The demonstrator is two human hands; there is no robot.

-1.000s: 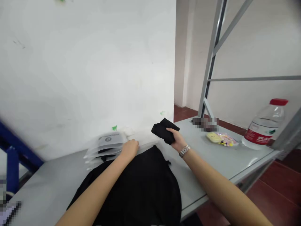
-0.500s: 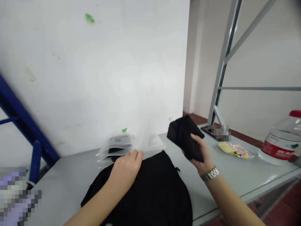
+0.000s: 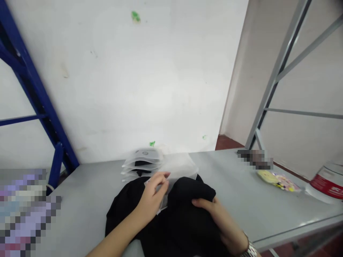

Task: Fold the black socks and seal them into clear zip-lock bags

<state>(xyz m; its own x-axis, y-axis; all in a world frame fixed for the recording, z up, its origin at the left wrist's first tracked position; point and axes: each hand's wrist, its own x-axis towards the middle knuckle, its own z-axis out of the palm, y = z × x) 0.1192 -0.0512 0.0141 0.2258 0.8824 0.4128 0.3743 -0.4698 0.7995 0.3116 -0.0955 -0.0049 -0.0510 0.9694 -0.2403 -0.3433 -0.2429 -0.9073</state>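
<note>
Folded black cloth (image 3: 191,189) is in my right hand (image 3: 217,214), thumb on top and fingers hidden behind it. My left hand (image 3: 157,185) is over a frosted plastic bag (image 3: 179,166), its thumb and fingertips curled close together; whether they pinch the bag's edge is unclear. The bag lies on the table, its near end with a small slider between my hands. More black fabric (image 3: 125,203) spreads under and in front of both hands. Behind my left hand is a stack of frosted bags (image 3: 144,157) with dark contents.
On the right of the grey table (image 3: 241,185) are a yellow and pink packet (image 3: 278,180), a blurred dark item (image 3: 255,159) and a large bottle with a red label (image 3: 327,184). A white wall stands behind; a blue frame (image 3: 40,89) rises at left, a grey one at right.
My right hand has brought the folded black cloth down and left to beside the bag. The frosted bag, raised by my left hand before, now lies flat. The view has shifted.
</note>
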